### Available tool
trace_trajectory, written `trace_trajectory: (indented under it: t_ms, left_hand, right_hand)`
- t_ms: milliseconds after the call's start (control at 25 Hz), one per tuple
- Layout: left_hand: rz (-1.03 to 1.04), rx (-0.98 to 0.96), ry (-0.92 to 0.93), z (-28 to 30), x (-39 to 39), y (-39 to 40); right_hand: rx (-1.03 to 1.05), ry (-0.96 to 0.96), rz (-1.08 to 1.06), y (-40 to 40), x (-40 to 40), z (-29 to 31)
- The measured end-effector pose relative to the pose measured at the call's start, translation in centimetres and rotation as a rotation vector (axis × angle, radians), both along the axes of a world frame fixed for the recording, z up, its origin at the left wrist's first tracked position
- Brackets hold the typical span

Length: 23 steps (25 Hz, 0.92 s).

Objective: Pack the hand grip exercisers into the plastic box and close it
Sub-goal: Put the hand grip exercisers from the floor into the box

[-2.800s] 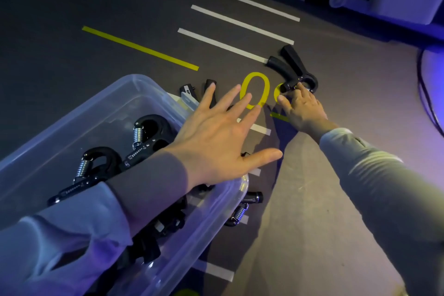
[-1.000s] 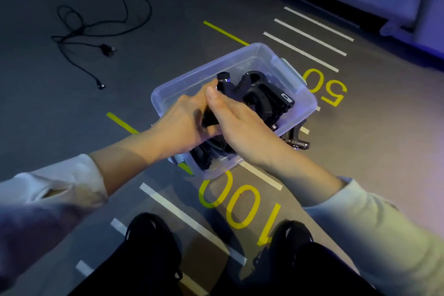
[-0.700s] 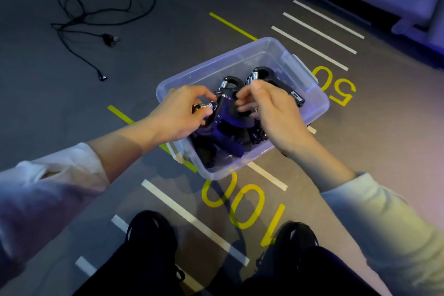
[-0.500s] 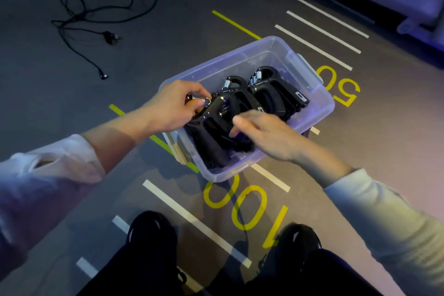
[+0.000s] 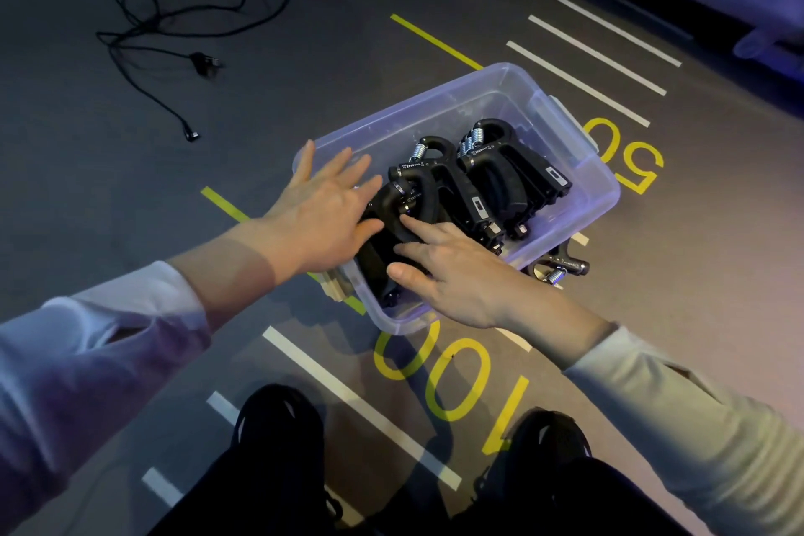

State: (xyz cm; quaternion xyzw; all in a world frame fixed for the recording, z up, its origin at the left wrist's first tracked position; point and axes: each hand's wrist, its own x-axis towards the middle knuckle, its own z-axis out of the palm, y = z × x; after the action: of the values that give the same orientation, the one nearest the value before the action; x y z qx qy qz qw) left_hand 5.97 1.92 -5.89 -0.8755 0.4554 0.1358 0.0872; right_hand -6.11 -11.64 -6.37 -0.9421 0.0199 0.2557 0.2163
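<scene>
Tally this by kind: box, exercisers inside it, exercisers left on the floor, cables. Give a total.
Plastic box: 1
Exercisers in the box: at least 3 by their looped heads; they overlap, so the exact count cannot be told
Exerciser on the floor: 1
Black cable: 1
Total: at least 6

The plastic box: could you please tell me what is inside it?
Black hand grip exercisers lie packed inside the plastic box. Both hands cover the nearest one, so the box's near end stays hidden.
</scene>
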Motion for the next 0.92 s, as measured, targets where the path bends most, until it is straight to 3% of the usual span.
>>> trace_trajectory:
  t_ms: [200, 560, 720, 920]
  left_hand:
    - [-0.016, 0.151, -0.042, -0.7, -1.0, -0.6]
    - [0.001, 0.319, 0.049, -0.6, -0.5, -1.1]
    - [-0.003, 0.357, 0.024, -0.5, -0.6, -1.2]
    - [0.003, 0.379, 0.032, -0.6, -1.1, -1.6]
  right_hand:
    - [-0.031, 0.065, 0.054, -0.1, 0.6, -0.4]
    - [-0.035, 0.144, 0.149, -0.8, 1.1, -0.6]
    - [-0.005, 0.1, 0.126, -1.0, 0.5, -0.9]
    - [-0.114, 0.032, 0.151, -1.0, -0.7, -1.4]
